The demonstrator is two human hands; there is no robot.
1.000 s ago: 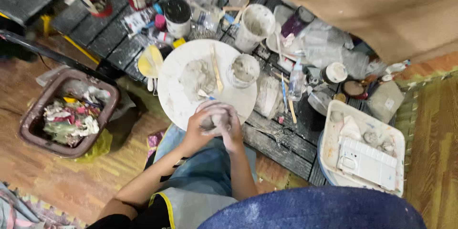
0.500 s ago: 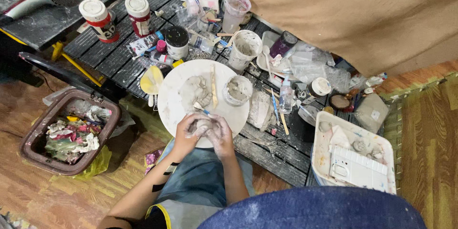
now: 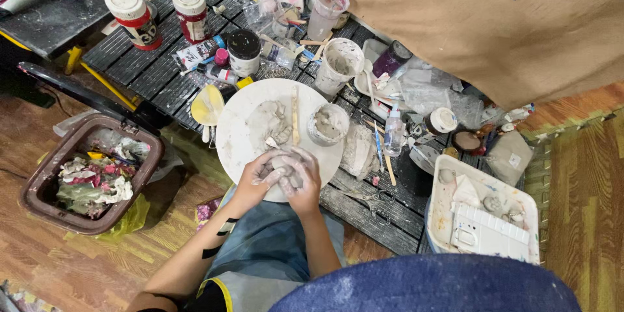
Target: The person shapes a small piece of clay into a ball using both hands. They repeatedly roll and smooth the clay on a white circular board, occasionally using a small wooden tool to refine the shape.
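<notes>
Both my hands are clasped together around a lump of grey clay (image 3: 284,163) at the near edge of a round white board (image 3: 234,140). My left hand (image 3: 259,174) cups it from the left and my right hand (image 3: 303,181) presses from the right; both are smeared with clay. Most of the lump is hidden by my fingers. On the board beyond them lie flattened clay pieces (image 3: 270,120), a wooden stick (image 3: 296,116) and a small clay-filled bowl (image 3: 327,123).
The dark slatted table (image 3: 140,71) holds paint cans (image 3: 133,18), tubes, a slurry cup (image 3: 338,65), a spray bottle (image 3: 393,131) and brushes. A white tray (image 3: 448,185) sits at right, a rubbish bin (image 3: 39,192) on the floor at left, and a brown sheet (image 3: 455,19) hangs behind.
My hands stay clasped on the clay at the board's near edge, fingers shifting slightly. The view has tilted, so more of the far table shows.
</notes>
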